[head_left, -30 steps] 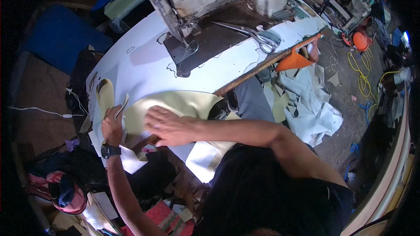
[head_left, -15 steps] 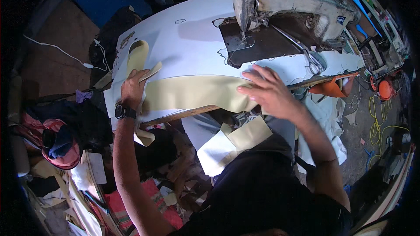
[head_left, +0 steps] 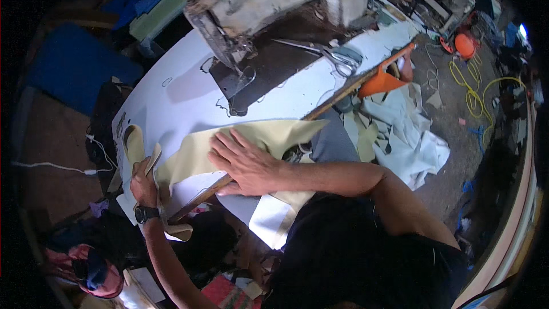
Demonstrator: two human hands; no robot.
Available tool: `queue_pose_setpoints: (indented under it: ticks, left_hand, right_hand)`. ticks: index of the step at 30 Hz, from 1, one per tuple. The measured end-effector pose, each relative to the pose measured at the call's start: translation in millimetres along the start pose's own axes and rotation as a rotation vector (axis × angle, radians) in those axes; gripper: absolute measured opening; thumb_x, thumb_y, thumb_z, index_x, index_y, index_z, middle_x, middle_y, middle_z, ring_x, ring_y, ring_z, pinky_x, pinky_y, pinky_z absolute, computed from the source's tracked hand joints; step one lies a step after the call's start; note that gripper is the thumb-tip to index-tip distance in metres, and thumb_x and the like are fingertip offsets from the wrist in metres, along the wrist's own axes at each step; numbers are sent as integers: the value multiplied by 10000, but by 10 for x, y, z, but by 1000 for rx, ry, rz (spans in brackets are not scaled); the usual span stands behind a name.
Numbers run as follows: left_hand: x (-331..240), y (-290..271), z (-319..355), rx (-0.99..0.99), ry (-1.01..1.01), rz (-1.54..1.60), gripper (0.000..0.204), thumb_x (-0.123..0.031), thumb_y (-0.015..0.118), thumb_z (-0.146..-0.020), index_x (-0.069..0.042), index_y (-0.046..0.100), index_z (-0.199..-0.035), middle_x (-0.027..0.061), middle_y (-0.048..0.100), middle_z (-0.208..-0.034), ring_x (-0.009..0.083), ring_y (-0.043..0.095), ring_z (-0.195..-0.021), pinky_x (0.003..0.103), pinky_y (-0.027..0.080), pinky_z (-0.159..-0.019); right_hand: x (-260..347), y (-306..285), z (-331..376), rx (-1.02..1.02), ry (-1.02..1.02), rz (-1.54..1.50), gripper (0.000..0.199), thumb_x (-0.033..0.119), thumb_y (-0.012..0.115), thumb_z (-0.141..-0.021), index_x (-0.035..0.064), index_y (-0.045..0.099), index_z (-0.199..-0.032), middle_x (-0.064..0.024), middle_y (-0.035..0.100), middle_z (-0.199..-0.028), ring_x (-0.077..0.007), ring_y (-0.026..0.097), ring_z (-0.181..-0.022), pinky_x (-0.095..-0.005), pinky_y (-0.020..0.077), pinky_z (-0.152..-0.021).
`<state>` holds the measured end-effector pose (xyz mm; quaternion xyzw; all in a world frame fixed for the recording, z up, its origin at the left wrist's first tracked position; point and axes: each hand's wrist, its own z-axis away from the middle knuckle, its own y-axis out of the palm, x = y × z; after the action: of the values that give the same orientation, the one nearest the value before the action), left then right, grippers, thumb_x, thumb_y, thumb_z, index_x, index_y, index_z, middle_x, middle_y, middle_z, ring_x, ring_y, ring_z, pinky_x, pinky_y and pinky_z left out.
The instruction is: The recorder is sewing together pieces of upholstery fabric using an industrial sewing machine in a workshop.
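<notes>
A long cream strip of leather-like sheet material (head_left: 189,154) lies along the front of the white table (head_left: 166,106). My right hand (head_left: 246,163) rests flat on it with fingers spread, close to the wooden front edge. At the strip's left end, my left hand (head_left: 143,186) is closed on a narrower cream strip (head_left: 134,146), which curls up beyond my fingers; another end hangs below the table edge. How far the two strips are joined, I cannot tell. A white-and-cream piece (head_left: 269,220) lies on my lap, partly beneath my right forearm.
A worn sewing machine (head_left: 286,0) stands at the back of the table, with metal scissors (head_left: 329,54) on its dark bed. White sheet scraps (head_left: 406,131) heap on the floor to the right, near a yellow cord (head_left: 466,83). An orange piece (head_left: 380,83) hangs by the table edge.
The view has turned to the right. My right hand has moved left along the cream strip, from its right end to its middle, and now lies flat. My left hand keeps its hold.
</notes>
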<state>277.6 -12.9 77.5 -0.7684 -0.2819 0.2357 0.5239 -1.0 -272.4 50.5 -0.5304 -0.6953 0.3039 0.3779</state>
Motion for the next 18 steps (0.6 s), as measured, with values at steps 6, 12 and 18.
queue_pose_setpoints:
  ticks: [6,12,18]
  left_hand:
    - [-71,-1,-82,3,12,-57,327,-55,618,-900,-130,724,-1200,136,684,-1106,382,677,-1026,466,553,-845]
    - [17,35,-130,-6,4,-11,423,35,621,-827,-124,722,-1206,140,678,-1114,384,675,-1035,463,550,-858]
    - [353,-461,168,-174,58,105,407,56,578,-842,-31,708,-1218,172,697,-1161,346,670,-1097,410,525,-953]
  right_hand:
    - [-273,281,-624,251,-334,-312,675,668,464,-994,61,635,-1235,-185,542,-1350,-326,447,-1326,-511,328,-1129]
    - [-278,450,-753,228,-569,-395,692,676,506,-967,46,656,-1209,-179,559,-1293,-341,471,-1286,-505,332,-1131]
    - [-278,-218,-714,407,-322,-435,687,569,575,-975,25,537,-1393,-263,432,-1518,-438,358,-1444,-542,289,-1204]
